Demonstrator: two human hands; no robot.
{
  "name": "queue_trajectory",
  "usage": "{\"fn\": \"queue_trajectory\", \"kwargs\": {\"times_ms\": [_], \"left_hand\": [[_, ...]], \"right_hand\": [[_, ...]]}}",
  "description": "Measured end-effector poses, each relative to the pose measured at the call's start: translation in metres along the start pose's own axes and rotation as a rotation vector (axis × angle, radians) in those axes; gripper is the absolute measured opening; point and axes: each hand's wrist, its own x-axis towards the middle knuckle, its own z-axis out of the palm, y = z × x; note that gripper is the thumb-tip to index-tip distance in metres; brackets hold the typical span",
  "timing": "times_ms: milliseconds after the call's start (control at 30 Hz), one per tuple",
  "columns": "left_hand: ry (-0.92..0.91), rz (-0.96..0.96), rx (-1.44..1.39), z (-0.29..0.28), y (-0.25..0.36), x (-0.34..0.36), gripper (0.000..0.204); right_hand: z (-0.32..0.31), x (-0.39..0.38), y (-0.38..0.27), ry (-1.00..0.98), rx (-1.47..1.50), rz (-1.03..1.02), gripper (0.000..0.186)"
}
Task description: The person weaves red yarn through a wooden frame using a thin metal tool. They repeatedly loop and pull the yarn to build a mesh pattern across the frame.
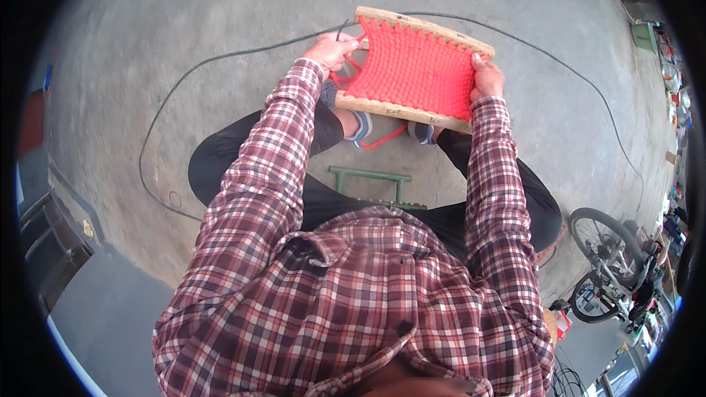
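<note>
A wooden frame (pixel 393 109) strung with a dense red woven panel (pixel 423 66) is held out in front of me, above my feet. At its left end my left hand (pixel 329 52) is closed, with red cord (pixel 361 39) running from its fingers to the panel's corner. A thin dark piece (pixel 340 30) sticks up by those fingers; its kind is unclear. Loose loops of red cord (pixel 351 70) hang below this hand. My right hand (pixel 487 81) grips the frame's right end, thumb on top near the far rail (pixel 426 27).
A green metal stool frame (pixel 371 173) stands between my thighs. Red cord (pixel 384 137) trails by my shoes. A long dark cable (pixel 176 92) curves over the concrete floor (pixel 184 7). At the right are a bicycle (pixel 607 246) and clutter; dark chairs (pixel 55 242) are at the left.
</note>
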Motion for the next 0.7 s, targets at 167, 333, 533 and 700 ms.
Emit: {"fn": "queue_trajectory", "kwargs": {"times_ms": [167, 333, 533, 700], "left_hand": [[0.088, 0.045, 0.201, -0.006, 0.003, -0.011, 0.017], [0.187, 0.2, 0.254, -0.001, -0.001, -0.01, 0.016], [0.046, 0.035, 0.035, 0.013, 0.002, 0.008, 0.023], [0.064, 0.009, -0.076, 0.036, 0.008, 0.006, 0.024]], "right_hand": [[0.008, -0.019, -0.015, 0.114, 0.035, -0.01, 0.028], [0.003, -0.014, -0.012, 0.016, 0.017, -0.003, 0.029], [-0.023, -0.016, -0.008, -0.087, -0.069, 0.112, 0.034], [-0.022, -0.016, 0.008, -0.102, -0.059, 0.05, 0.035]]}}
